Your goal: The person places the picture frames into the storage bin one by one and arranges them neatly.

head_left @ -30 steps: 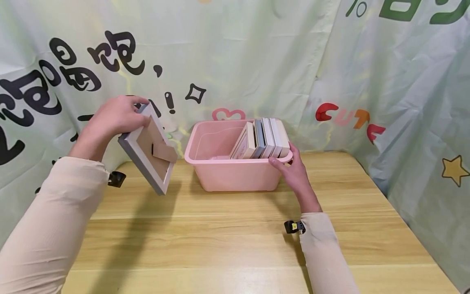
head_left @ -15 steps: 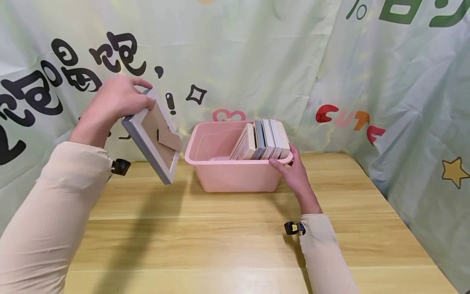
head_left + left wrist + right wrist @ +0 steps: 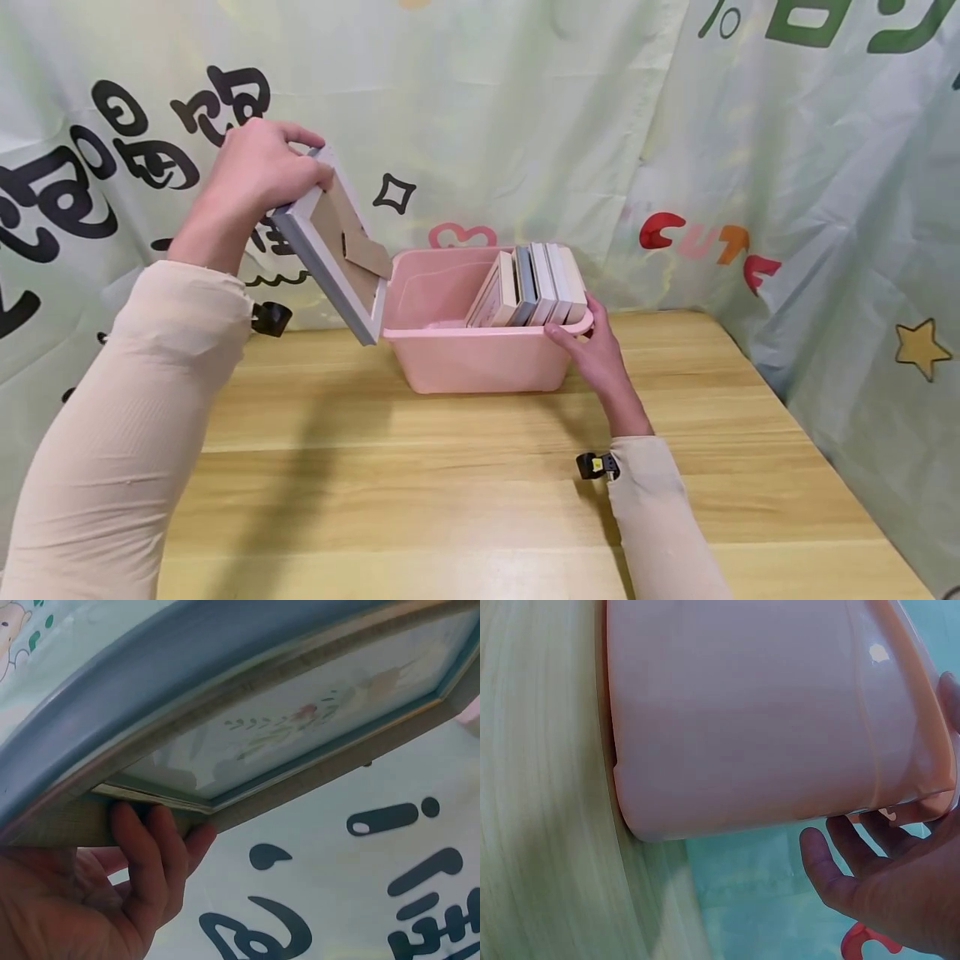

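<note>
My left hand (image 3: 258,171) grips the top edge of a grey-white picture frame (image 3: 318,267). The frame hangs tilted in the air, its brown back and stand facing right, its lower end beside the left rim of a pink plastic bin (image 3: 480,362). In the left wrist view, a floral print (image 3: 300,724) shows behind the frame's front. My right hand (image 3: 600,358) holds the bin's right end, thumb on the front rim. In the right wrist view its fingers (image 3: 821,866) curl beneath the rim. Several thin frames (image 3: 528,292) stand on edge in the bin's right half.
The bin stands on a light wooden table (image 3: 465,500), near its back edge. A printed cloth (image 3: 510,125) hangs behind and along the right side. Bare bin floor shows left of the stacked frames.
My left hand has raised the picture frame and carried it rightward, from well left of the bin to beside its left rim. My right hand has stayed on the bin.
</note>
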Action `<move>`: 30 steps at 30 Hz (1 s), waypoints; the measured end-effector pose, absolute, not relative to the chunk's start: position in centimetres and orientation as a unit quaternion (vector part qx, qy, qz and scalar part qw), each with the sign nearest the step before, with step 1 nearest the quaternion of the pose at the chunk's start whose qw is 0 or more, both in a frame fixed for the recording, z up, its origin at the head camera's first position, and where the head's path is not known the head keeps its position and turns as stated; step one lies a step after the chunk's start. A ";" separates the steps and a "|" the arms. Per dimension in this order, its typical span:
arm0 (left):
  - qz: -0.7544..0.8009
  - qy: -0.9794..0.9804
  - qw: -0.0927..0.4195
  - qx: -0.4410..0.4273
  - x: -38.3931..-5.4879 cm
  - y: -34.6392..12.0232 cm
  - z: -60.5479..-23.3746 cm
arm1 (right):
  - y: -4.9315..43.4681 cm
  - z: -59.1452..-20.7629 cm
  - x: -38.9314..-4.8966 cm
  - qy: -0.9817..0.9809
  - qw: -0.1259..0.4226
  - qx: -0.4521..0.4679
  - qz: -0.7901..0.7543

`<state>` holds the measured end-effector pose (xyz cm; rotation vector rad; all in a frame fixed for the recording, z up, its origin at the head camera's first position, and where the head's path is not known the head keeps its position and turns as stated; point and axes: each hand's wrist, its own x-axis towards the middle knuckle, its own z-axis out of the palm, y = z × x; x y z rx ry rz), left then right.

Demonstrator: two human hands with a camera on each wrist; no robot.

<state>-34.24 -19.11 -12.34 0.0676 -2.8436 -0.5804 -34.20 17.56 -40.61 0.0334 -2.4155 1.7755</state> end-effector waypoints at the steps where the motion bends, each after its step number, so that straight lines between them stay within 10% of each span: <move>1: -0.203 -0.972 0.119 0.025 -34.4 -18.9 -12.3 | 17.5 -40.6 -34.2 -0.804 0.072 0.012 0.590; 30: -0.274 -0.950 0.142 0.040 -38.5 -14.4 -15.6 | 17.5 -40.5 -34.1 -0.800 0.076 0.015 0.595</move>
